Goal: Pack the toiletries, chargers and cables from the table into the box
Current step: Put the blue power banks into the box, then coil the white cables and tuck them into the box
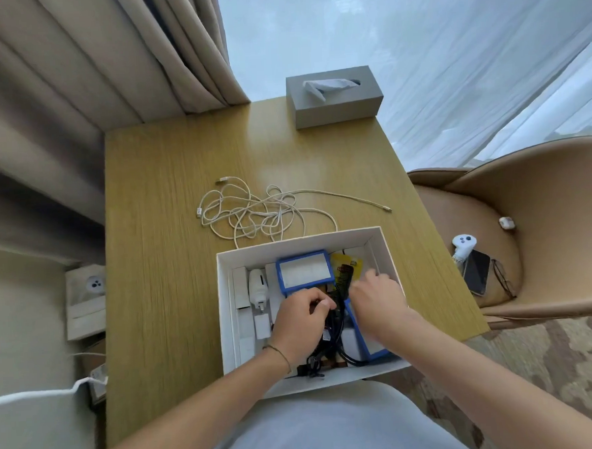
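A white box (pixel 224 296) stands at the near edge of the wooden table (pixel 171 231). Inside lie a white charger (pixel 257 285), a blue-framed packet (pixel 304 271), a yellow sachet (pixel 355 263), a black comb (pixel 345 279) and a bundle of black cable (pixel 331 339). My left hand (pixel 301 322) is inside the box, fingers closed on the black cable. My right hand (pixel 377 297) is over the box's right side, fingers spread, touching a second blue packet (pixel 365 337). A tangle of white cables (pixel 252 209) lies on the table just beyond the box.
A grey tissue box (pixel 334 97) stands at the table's far edge. To the right, a tan chair (pixel 528 229) holds a phone (pixel 477 271), glasses, a white controller (pixel 463 243) and a small white item. Curtains hang behind; wall sockets sit at the left.
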The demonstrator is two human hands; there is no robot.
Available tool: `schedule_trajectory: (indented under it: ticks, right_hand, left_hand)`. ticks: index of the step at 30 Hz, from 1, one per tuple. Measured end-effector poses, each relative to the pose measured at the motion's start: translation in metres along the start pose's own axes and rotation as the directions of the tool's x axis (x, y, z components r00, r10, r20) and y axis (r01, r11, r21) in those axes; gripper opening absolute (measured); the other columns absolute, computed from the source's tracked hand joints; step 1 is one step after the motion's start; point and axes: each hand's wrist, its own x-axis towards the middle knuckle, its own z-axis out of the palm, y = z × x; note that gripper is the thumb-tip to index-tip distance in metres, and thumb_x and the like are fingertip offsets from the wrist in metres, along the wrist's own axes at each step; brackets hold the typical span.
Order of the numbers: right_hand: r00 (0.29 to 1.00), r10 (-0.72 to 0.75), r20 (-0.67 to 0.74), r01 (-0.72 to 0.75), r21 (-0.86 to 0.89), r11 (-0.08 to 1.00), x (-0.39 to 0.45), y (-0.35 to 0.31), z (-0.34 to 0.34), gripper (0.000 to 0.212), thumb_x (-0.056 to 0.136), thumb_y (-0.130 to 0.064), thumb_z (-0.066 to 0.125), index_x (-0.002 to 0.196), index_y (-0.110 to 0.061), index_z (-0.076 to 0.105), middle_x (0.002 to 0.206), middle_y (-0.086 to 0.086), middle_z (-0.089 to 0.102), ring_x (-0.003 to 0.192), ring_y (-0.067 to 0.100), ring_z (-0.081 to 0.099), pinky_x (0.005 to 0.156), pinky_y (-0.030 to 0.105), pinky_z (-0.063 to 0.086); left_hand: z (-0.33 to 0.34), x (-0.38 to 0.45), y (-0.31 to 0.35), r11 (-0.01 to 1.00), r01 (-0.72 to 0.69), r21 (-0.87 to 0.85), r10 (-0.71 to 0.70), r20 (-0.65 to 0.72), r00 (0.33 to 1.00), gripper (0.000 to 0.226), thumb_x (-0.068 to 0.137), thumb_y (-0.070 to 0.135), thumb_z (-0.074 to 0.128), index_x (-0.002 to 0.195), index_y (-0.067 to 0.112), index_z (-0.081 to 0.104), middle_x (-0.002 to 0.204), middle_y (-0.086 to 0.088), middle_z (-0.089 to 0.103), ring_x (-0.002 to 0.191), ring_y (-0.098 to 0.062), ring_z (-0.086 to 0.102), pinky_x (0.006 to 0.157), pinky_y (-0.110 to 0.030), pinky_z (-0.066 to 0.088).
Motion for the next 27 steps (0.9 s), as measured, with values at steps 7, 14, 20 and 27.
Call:
schedule_trajectory:
  ticks: [7,14,20,27]
  right_hand:
    - [0.997,-0.047,-0.059,0.055,0.147,0.988,0.004,0.016,-0.008,0.014,0.094,-0.010,0.059,0.107,-0.011,0.062,0.115,0.013,0.059,0.099,0.030,0.064,0.068,0.032,0.043]
    - [0.917,-0.016,-0.398,0.202,0.429,0.880,0.022,0.026,-0.065,0.019,0.096,-0.032,0.050,0.098,-0.023,0.068,0.089,-0.002,0.072,0.084,0.027,0.067,0.067,0.036,0.055]
    - [0.893,0.012,-0.449,0.284,0.586,0.759,0.061,0.027,-0.104,0.022,0.098,-0.030,0.053,0.109,-0.026,0.072,0.093,-0.006,0.076,0.082,0.019,0.068,0.072,0.035,0.057]
    - [0.898,-0.034,-0.439,0.333,0.628,0.703,0.089,0.027,-0.107,0.022,0.098,-0.033,0.055,0.108,-0.026,0.074,0.095,-0.007,0.076,0.089,0.017,0.068,0.076,0.036,0.057]
  left_hand:
    - [-0.024,-0.004,-0.002,0.881,-0.279,0.383,0.302,-0.001,0.953,0.019,0.100,0.029,0.048,0.108,0.029,0.065,0.100,0.014,0.060,0.095,-0.003,0.054,0.084,-0.024,0.048]
    - [-0.081,0.029,0.030,0.828,-0.317,0.463,0.419,-0.134,0.898,0.017,0.098,0.021,0.053,0.107,0.027,0.066,0.096,0.011,0.064,0.070,0.000,0.056,0.061,-0.015,0.044]
    - [-0.123,0.097,0.031,0.866,-0.109,0.488,0.254,-0.242,0.936,0.022,0.098,0.016,0.050,0.111,0.023,0.066,0.087,0.004,0.064,0.068,-0.004,0.055,0.058,-0.027,0.050]
    - [-0.141,0.156,0.004,0.822,0.128,0.554,0.007,-0.235,0.972,0.033,0.097,0.022,0.059,0.130,0.022,0.058,0.122,-0.003,0.061,0.107,-0.020,0.060,0.091,-0.037,0.053]
